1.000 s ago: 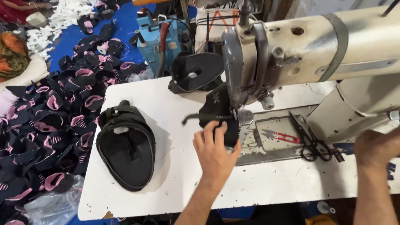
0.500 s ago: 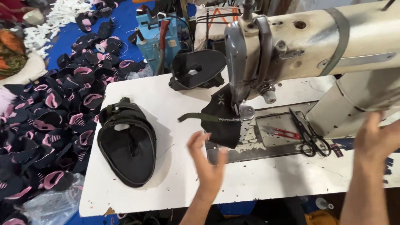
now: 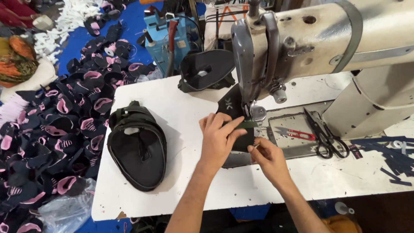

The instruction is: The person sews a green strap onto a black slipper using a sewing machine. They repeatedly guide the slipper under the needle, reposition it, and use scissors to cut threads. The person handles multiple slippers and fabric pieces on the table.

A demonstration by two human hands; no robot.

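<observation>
Single head-worn view, looking steeply down and forward from close above the white worktop [image 3: 181, 190]. The sewing machine [image 3: 327, 47] is filling the upper right, both forearms are entering from the bottom edge, and the floor pile of black-and-pink pieces [image 3: 51, 129] is occupying the left.
</observation>
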